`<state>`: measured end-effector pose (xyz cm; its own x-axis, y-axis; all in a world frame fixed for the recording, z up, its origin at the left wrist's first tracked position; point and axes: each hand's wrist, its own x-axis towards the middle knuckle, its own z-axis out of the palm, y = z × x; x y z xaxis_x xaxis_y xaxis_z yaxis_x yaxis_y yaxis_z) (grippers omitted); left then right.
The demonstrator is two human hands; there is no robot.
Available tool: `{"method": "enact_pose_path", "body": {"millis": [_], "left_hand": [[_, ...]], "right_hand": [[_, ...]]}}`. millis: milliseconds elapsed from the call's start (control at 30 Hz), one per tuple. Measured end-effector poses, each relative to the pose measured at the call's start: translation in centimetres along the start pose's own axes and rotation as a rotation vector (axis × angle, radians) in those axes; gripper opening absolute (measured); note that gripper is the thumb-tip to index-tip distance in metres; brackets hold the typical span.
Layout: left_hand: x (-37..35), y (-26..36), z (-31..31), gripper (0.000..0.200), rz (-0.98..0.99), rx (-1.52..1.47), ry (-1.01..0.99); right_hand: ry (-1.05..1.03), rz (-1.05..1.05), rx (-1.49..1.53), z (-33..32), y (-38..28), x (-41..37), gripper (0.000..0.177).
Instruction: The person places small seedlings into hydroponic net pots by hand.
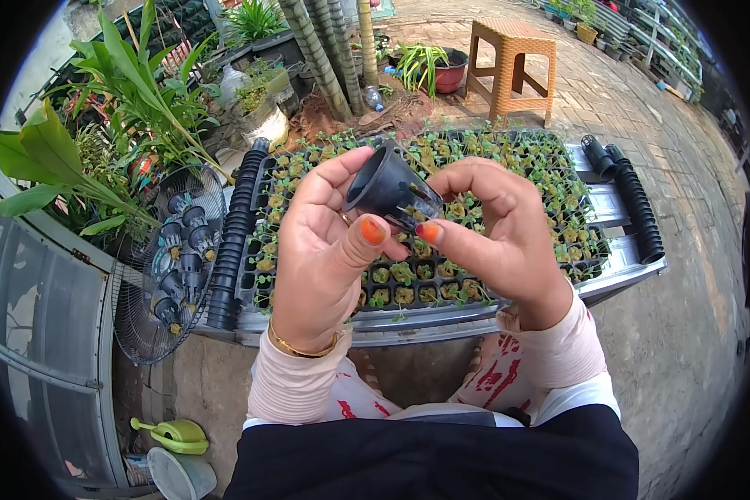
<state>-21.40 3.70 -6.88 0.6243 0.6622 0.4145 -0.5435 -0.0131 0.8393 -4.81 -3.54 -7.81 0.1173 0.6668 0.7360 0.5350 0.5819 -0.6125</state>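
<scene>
A small black plastic net pot (390, 188) is held up in front of me, tilted with its mouth toward the upper left. My left hand (323, 250) grips its rim and side with thumb and fingers. My right hand (498, 237) pinches its lower slotted end, thumb underneath. Both thumbnails are painted orange. Below the hands lies a black seedling tray (558, 171) full of small green sprouts in cells.
Stacks of black net pots lie left (232, 242) and right (637, 208) of the tray. A wire fan guard (154, 275) holds more pots. An orange stool (512, 67) stands behind. Potted plants (133, 108) crowd the left. A green watering can (175, 435) sits on the ground.
</scene>
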Motion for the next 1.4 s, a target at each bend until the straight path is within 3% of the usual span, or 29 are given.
{"method": "enact_pose_path", "body": {"millis": [33, 67, 200, 433, 500, 600, 933, 1000, 1300, 1400], "left_hand": [[0.1, 0.1, 0.1, 0.067, 0.001, -0.01, -0.011], [0.1, 0.3, 0.3, 0.07, -0.006, -0.016, -0.021], [0.2, 0.3, 0.2, 0.07, -0.079, -0.051, -0.024], [0.8, -1.0, 0.0, 0.051, -0.01, -0.086, 0.14], [1.0, -1.1, 0.0, 0.049, -0.008, -0.097, 0.142], [1.1, -1.3, -0.1, 0.048, 0.008, -0.111, 0.15], [1.1, -1.5, -0.3, 0.04, -0.031, -0.158, 0.147], [1.1, -1.5, -0.5, 0.039, -0.039, -0.157, 0.151], [1.2, -1.6, -0.5, 0.037, -0.075, -0.183, 0.139], [1.1, -1.8, -0.4, 0.037, -0.08, -0.165, 0.158]], "right_hand": [[0.012, 0.073, 0.151, 0.0, -0.1, 0.3, 0.03], [-0.017, 0.347, 0.381, -0.2, -1.4, 0.0, 0.029], [-0.087, 0.573, 0.594, -0.6, -1.4, 0.0, 0.028], [0.059, 0.459, 0.348, -0.1, -1.0, -0.3, 0.029], [0.083, 0.191, 0.11, -0.2, -0.3, -0.4, 0.029], [0.111, 0.145, 0.041, 0.2, -0.5, -0.4, 0.028], [0.122, 0.16, 0.063, 0.5, -0.4, -0.4, 0.024], [0.162, 0.296, 0.244, 0.6, -0.5, -0.4, 0.023], [0.169, 0.194, 0.121, 1.0, -0.3, -0.5, 0.019], [0.207, 0.286, 0.204, 1.2, -0.5, -0.6, 0.017]]}}
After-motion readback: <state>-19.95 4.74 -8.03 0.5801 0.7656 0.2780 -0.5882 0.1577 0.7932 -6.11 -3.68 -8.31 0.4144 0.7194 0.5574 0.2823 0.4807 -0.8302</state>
